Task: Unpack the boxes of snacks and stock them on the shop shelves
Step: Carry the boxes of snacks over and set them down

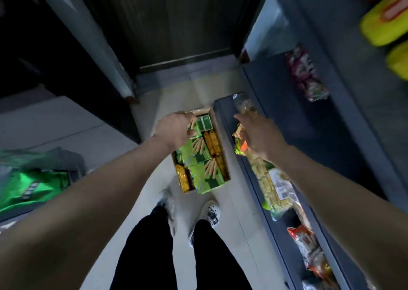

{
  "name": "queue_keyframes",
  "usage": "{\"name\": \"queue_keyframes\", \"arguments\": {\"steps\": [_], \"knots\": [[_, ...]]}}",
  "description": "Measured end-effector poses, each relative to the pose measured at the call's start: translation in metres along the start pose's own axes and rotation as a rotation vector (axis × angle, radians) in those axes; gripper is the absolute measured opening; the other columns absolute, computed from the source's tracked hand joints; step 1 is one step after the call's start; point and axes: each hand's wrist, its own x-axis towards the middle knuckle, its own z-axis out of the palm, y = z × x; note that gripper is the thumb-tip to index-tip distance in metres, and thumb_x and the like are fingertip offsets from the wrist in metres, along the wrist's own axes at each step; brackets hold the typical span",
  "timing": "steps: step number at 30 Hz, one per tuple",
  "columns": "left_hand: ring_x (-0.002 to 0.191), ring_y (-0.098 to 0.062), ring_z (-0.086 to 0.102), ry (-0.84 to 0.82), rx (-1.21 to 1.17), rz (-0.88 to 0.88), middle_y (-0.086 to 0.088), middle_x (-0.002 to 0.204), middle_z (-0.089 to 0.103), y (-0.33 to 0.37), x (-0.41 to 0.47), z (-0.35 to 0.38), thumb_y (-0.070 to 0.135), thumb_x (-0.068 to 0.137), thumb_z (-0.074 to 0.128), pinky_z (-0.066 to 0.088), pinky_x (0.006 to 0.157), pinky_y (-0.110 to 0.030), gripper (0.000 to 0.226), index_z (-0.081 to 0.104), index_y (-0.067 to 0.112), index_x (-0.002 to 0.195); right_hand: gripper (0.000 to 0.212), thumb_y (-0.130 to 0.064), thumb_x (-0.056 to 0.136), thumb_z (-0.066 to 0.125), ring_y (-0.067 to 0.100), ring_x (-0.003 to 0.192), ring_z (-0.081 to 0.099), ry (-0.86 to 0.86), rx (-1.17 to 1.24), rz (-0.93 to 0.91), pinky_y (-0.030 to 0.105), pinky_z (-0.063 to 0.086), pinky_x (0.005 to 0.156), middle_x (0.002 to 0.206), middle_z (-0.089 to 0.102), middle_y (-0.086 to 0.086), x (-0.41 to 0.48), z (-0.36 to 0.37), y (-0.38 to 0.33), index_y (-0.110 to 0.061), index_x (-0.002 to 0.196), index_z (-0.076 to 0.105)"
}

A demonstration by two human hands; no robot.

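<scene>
Biscuit-stick boxes (pixel 199 151): green printed card, several, lying flat in an open cardboard carton (pixel 204 110). The carton sits on the tiled floor (pixel 176 91), just beside the bottom shelf (pixel 224 121) on the person's right and ahead of the shoes (pixel 210 211).

Also in the carton: orange packets (pixel 213 145) along the right wall and in the near left corner; small green cartons (pixel 206 121) on end at the far end.

Left hand (pixel 174 129): down at the far end of the carton, fingers and thumb curled on the far green box (pixel 195 127).

Right hand (pixel 258 135): over the bottom shelf, fingers loose and slightly apart, pointing down at the bagged snacks (pixel 269 179). It holds nothing that shows. Whether the tips touch a bag cannot be told.

Handling, as judged:
- Weight: light; one hand should lift a box, perhaps two stacked.
- Body: stiff thin card with flat faces and square edges; it should stack and slide in neatly.
- Surface: printed and probably smooth, so somewhat slippery under a loose grip.
- Contents: brittle sticks; avoid squeezing the broad faces or dropping.
- Weak points: corners and end flaps, likely to dent.
- Hold: across the narrow width, thumb on one long edge and fingers on the other, near the middle.
- Orange packets: they look like soft film; take them by the body.

Nearby: pink bags (pixel 304 75) on the shelf above, yellow packs (pixel 384 20) higher still, a green bag (pixel 33 186) at far left, all blurred.
</scene>
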Motion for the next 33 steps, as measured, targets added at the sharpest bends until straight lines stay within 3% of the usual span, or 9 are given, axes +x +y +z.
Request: {"name": "queue_keyframes", "arguments": {"steps": [4,7,10,14,23,33], "knots": [[0.109,-0.028,0.063,0.099,0.098,0.174,-0.002,0.127,0.062,0.042,-0.035,-0.077,0.045,0.092,0.061,0.05,0.089,-0.038,0.046,0.053,0.029,0.134,0.048,-0.017,0.094,0.058,0.041,0.101,0.057,0.184,-0.09,-0.004,0.047,0.044,0.077,0.117,0.057,0.019,-0.058,-0.081,-0.017,-0.014,0.142,0.049],[0.114,-0.028,0.061,0.153,0.139,0.318,-0.001,0.129,0.062,0.066,-0.059,-0.125,0.05,0.088,0.062,0.051,0.095,-0.042,0.05,0.053,0.033,0.134,0.051,-0.018,0.096,0.057,0.041,0.106,0.056,0.297,-0.147,0.069,0.049,0.047,0.083,0.121,0.056,0.02,-0.102,-0.13,-0.032,-0.012,0.145,0.045],[0.111,-0.029,0.061,0.196,0.154,0.492,-0.004,0.124,0.063,0.085,-0.082,-0.163,0.047,0.089,0.061,0.05,0.09,-0.039,0.048,0.057,0.024,0.131,0.051,-0.021,0.097,0.056,0.041,0.111,0.056,0.393,-0.185,0.178,0.05,0.047,0.088,0.128,0.055,0.02,-0.147,-0.163,-0.053,-0.012,0.146,0.044],[0.104,-0.026,0.063,0.215,0.129,0.738,-0.005,0.114,0.065,0.103,-0.119,-0.189,0.035,0.086,0.07,0.047,0.085,-0.037,0.043,0.062,0.018,0.124,0.051,-0.017,0.089,0.068,0.042,0.093,0.061,0.528,-0.261,0.37,0.048,0.047,0.076,0.107,0.06,0.019,-0.218,-0.173,-0.099,-0.011,0.137,0.055],[0.104,-0.023,0.061,0.101,0.182,1.196,0.0,0.113,0.065,0.171,-0.249,-0.159,0.039,0.085,0.071,0.051,0.085,-0.041,0.043,0.06,0.022,0.123,0.047,-0.017,0.086,0.072,0.041,0.086,0.063,0.578,-0.285,0.862,0.047,0.048,0.071,0.104,0.062,0.019,-0.42,-0.134,-0.217,-0.009,0.131,0.058],[0.105,-0.023,0.059,-0.056,0.224,1.66,0.003,0.114,0.061,0.286,-0.508,-0.062,0.046,0.085,0.069,0.049,0.083,-0.038,0.043,0.058,0.027,0.122,0.05,-0.021,0.087,0.066,0.04,0.103,0.061,0.494,-0.287,1.406,0.05,0.048,0.086,0.116,0.059,0.016,-0.697,-0.063,-0.379,-0.014,0.135,0.055]]}}
